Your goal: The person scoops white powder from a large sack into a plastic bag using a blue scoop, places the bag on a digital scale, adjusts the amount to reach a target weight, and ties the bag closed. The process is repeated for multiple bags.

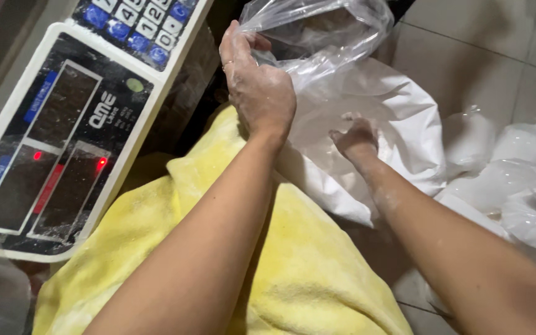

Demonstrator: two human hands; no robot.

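Left hand (259,87) is up high, dusted white, its fingers pinching the rim of a clear bag (317,31) and holding the mouth open. Right hand (356,138) is reaching down into the white sack (392,124), fingers curled under and partly buried in the folds, so whether it is gripping anything there cannot be told. Powder is clinging to both forearms.

The clear bag is hanging over the sack's near edge, its body sagging right of the left hand. The sack is sitting on the tiled floor (466,56), slumping open toward the person.

A yellow towel (305,267) is lying across the lap beneath both arms, touching the sack's lower edge. To the left, a scale (63,124) is tilting across the corner, two small red lights glowing on its dark display, blue keys at the top. On the far right, filled bags (516,180) of white powder are piling together on the floor, just beside the sack.
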